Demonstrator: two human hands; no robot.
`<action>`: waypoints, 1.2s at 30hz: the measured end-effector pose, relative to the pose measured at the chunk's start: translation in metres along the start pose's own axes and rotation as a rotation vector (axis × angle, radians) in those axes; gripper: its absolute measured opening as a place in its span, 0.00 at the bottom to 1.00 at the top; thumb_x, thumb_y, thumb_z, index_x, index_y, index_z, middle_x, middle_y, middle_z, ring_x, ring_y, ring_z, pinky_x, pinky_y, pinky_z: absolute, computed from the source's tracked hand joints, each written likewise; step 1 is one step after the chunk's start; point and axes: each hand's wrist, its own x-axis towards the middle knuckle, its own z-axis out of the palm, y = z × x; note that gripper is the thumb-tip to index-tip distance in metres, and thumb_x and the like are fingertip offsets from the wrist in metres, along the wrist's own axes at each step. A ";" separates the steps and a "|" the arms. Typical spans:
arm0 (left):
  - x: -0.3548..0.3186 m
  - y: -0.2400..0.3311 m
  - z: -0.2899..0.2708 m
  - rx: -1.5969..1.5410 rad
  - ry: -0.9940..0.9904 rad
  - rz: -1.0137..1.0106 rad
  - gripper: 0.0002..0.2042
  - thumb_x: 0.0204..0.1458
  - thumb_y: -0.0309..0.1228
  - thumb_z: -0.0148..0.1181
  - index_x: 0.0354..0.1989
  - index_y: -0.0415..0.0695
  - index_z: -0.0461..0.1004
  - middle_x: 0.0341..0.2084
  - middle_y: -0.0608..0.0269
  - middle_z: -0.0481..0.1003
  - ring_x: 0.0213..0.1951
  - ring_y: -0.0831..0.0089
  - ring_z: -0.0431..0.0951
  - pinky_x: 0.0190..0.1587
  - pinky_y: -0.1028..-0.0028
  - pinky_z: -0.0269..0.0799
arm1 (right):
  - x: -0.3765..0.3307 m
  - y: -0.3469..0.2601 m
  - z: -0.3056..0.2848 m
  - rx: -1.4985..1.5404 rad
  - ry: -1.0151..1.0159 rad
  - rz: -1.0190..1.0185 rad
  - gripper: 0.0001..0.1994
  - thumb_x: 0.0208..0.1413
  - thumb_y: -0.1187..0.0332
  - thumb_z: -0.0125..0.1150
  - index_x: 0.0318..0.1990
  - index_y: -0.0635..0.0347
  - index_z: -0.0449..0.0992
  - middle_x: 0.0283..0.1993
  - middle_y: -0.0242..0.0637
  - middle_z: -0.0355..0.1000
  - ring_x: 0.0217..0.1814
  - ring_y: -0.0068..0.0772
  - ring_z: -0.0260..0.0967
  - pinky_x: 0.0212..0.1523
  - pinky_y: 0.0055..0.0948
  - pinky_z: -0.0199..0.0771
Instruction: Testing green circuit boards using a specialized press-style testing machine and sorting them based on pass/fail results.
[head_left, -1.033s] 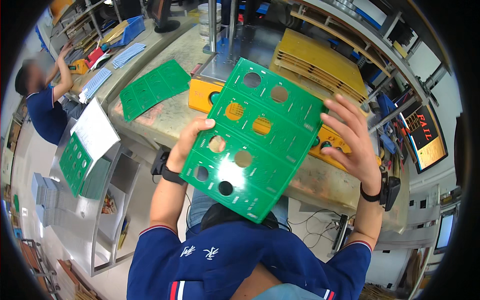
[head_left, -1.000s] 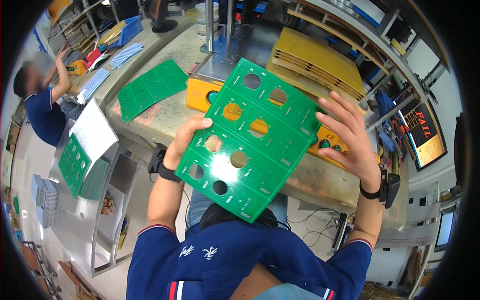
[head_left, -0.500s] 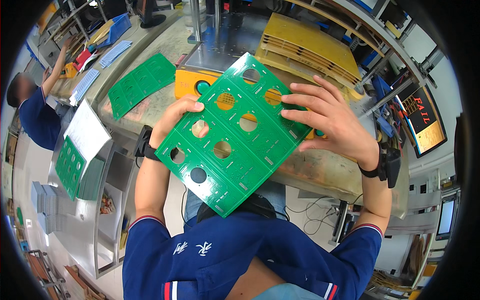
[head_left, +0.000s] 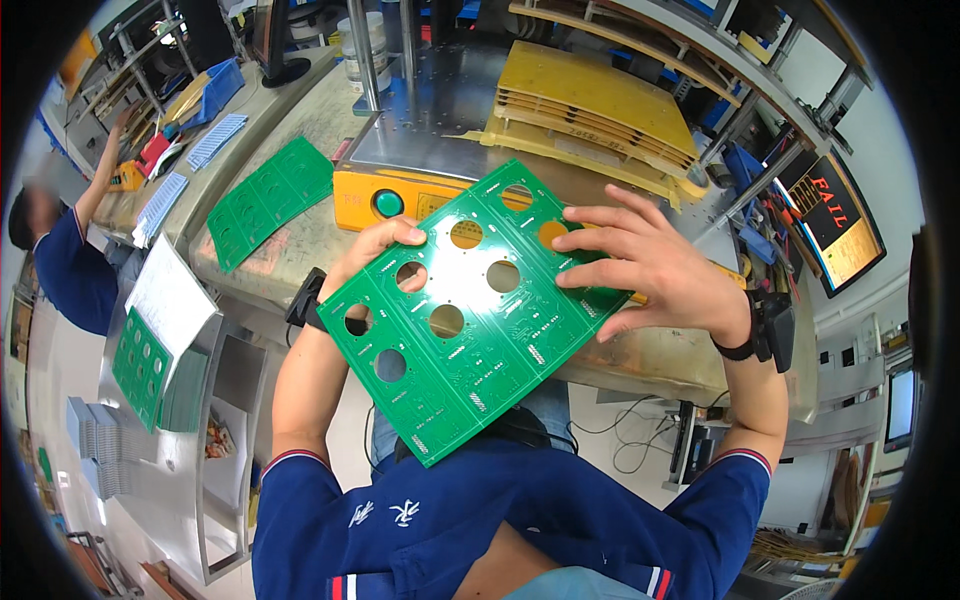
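Note:
A large green circuit board panel (head_left: 490,340) with several round cut-outs is tilted in front of my chest, with bright glare near its middle. My left hand (head_left: 372,250) is closed on its upper left edge, thumb on top and the other fingers hidden beneath. The spread fingers of my right hand (head_left: 670,275) rest on the panel's right side, with the thumb by its lower right edge. Beyond the panel is a machine with an orange front (head_left: 352,200) and a round green button (head_left: 387,205). Another green panel (head_left: 270,205) lies on the bench to the left.
Stacked yellow plates (head_left: 590,95) stand behind the machine's metal bed. A monitor (head_left: 835,225) is at the right. On the left, a metal cart (head_left: 185,490) carries stacked green panels (head_left: 180,385) and white paper. A co-worker (head_left: 70,265) in dark blue sits farther left.
The panel has come slightly lower in my view and its tilt has changed, so glare now covers its middle. Both hands keep their places on it. The surroundings have shifted as my head moved.

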 end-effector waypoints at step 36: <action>-0.004 -0.072 -0.020 1.268 0.206 0.783 0.05 0.50 0.29 0.58 0.26 0.42 0.76 0.19 0.62 0.74 0.20 0.66 0.73 0.29 0.71 0.67 | -0.055 0.231 0.022 0.180 0.522 0.717 0.25 0.49 0.59 0.72 0.56 0.48 0.77 0.63 0.40 0.64 0.69 0.44 0.54 0.70 0.41 0.51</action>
